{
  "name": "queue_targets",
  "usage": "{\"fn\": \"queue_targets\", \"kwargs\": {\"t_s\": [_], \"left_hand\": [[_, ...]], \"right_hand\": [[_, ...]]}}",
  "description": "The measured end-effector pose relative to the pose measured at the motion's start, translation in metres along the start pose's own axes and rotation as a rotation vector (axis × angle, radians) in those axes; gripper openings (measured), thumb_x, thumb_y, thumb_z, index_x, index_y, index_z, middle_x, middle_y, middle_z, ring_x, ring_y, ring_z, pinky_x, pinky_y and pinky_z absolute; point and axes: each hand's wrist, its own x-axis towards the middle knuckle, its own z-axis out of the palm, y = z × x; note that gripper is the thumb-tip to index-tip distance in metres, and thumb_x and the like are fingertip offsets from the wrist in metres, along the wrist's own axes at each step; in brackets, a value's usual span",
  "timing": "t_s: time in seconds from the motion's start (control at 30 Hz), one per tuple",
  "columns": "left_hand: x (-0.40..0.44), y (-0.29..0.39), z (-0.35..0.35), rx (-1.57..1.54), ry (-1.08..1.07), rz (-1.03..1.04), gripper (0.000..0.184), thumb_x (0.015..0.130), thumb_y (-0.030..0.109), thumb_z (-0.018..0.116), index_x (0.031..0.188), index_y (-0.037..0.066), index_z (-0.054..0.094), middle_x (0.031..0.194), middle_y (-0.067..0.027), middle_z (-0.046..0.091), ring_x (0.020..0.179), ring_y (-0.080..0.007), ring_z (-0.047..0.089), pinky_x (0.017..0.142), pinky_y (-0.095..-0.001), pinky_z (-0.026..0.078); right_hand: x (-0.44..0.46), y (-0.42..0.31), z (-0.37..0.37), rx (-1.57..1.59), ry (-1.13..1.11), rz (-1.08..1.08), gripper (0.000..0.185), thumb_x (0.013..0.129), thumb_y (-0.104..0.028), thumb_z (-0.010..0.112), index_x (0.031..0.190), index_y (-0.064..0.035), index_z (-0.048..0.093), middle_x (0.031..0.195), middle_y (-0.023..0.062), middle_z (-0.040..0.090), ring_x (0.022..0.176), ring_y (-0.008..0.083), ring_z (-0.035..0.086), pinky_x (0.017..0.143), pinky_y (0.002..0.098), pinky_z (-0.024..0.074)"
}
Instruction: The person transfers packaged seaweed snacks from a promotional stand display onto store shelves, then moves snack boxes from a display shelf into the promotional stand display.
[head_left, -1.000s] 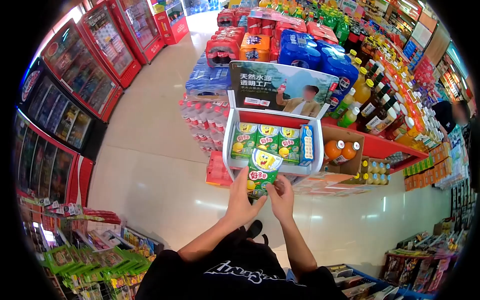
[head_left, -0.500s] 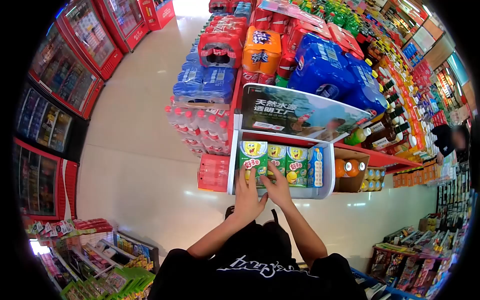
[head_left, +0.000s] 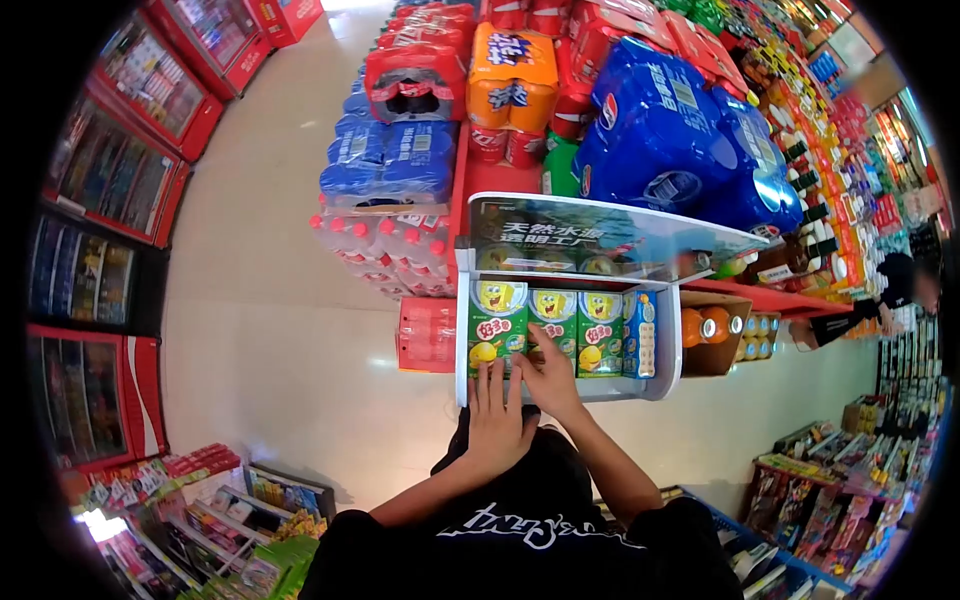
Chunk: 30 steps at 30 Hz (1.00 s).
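Note:
Green cartoon-printed boxes stand side by side in a white-rimmed display tray (head_left: pixel 672 345): a left box (head_left: pixel 497 318), a middle box (head_left: pixel 560 308) and a right box (head_left: pixel 600 335). A blue box (head_left: pixel 640 335) fills the tray's right end. My left hand (head_left: pixel 497 420) lies with fingers outstretched at the lower edge of the left box, fingertips at its near end. Over the lower part of the middle box, my right hand (head_left: pixel 548 375) rests with its fingers extended and apart, covering some of the print. Neither hand is wrapped around a box.
Behind the tray rises a printed sign panel (head_left: pixel 610 240). Beyond it are a blue drink pack (head_left: pixel 650 130) and an orange can pack (head_left: pixel 512 80). A red crate (head_left: pixel 427 335) sits left, a cardboard box of bottles (head_left: pixel 715 335) right. Another person (head_left: pixel 885 300) stands far right.
My left hand has slid toward me, from the front of the left box to its lower edge. My right hand stays by the middle box. The view has shifted, and the person at right reaches out.

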Motion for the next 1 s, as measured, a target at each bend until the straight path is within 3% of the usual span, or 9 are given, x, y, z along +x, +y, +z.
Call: {"fn": "queue_targets", "kwargs": {"t_s": [0.13,0.3,0.5,0.63,0.73,0.93,1.0], "left_hand": [[-0.002,-0.008,0.000,-0.024,-0.044,0.027,0.098,0.086,0.029,0.079,0.156,-0.009,0.022,0.160,-0.0388,0.019,0.151,-0.0602,0.013,0.118,-0.0725,0.012],[-0.006,-0.011,-0.003,-0.016,-0.051,0.091,0.102,0.085,0.027,0.081,0.157,-0.009,0.019,0.161,-0.0397,0.016,0.151,-0.0618,0.010,0.118,-0.0734,0.012],[-0.009,-0.005,-0.012,-0.018,-0.083,0.168,0.099,0.085,0.028,0.080,0.155,-0.010,0.022,0.162,-0.0392,0.016,0.151,-0.0616,0.010,0.118,-0.0737,0.013],[-0.028,0.004,-0.010,-0.039,-0.170,0.294,0.096,0.085,0.029,0.079,0.154,-0.011,0.025,0.162,-0.0386,0.017,0.151,-0.0612,0.011,0.118,-0.0730,0.014],[-0.051,0.013,-0.003,-0.098,-0.264,0.421,0.103,0.085,0.029,0.080,0.158,-0.008,0.017,0.164,-0.0372,0.012,0.152,-0.0600,0.008,0.120,-0.0713,0.011],[-0.133,0.034,-0.009,-0.191,-0.478,0.653,0.094,0.090,0.028,0.076,0.155,-0.012,0.021,0.162,-0.0359,0.021,0.153,-0.0539,0.018,0.124,-0.0593,0.018],[-0.164,0.035,-0.005,-0.289,-0.566,0.731,0.093,0.091,0.028,0.076,0.155,-0.012,0.021,0.161,-0.0357,0.024,0.152,-0.0521,0.020,0.125,-0.0563,0.021]], "right_hand": [[-0.006,-0.008,0.000,-0.081,-0.006,0.032,0.060,0.094,-0.009,0.074,0.148,0.0015,0.049,0.126,0.0194,0.067,0.092,0.0216,0.073,0.077,0.0327,0.0592],[-0.015,-0.016,-0.003,0.091,-0.004,0.127,0.057,0.095,-0.009,0.074,0.146,0.0007,0.051,0.132,0.0189,0.064,0.100,0.0220,0.071,0.082,0.0320,0.0587],[-0.061,-0.017,-0.016,0.246,0.239,0.100,0.051,0.095,-0.011,0.073,0.140,0.0035,0.054,0.130,0.0188,0.065,0.112,0.0260,0.067,0.086,0.0361,0.0592],[-0.113,-0.006,-0.029,0.251,0.391,0.174,0.048,0.095,-0.009,0.072,0.139,0.0014,0.056,0.134,0.0161,0.064,0.116,0.0257,0.066,0.091,0.0357,0.0574],[-0.164,-0.005,-0.031,0.259,0.507,0.205,0.047,0.095,-0.010,0.071,0.138,0.0011,0.056,0.136,0.0157,0.063,0.116,0.0254,0.066,0.092,0.0354,0.0569],[-0.302,-0.017,-0.005,0.292,0.789,0.217,0.045,0.097,-0.011,0.070,0.138,0.0006,0.057,0.134,0.0140,0.064,0.115,0.0240,0.067,0.091,0.0338,0.0562],[-0.357,-0.013,0.017,0.356,0.902,0.213,0.042,0.098,-0.006,0.068,0.138,-0.0002,0.056,0.136,0.0106,0.063,0.110,0.0169,0.065,0.091,0.0303,0.0549]]}}
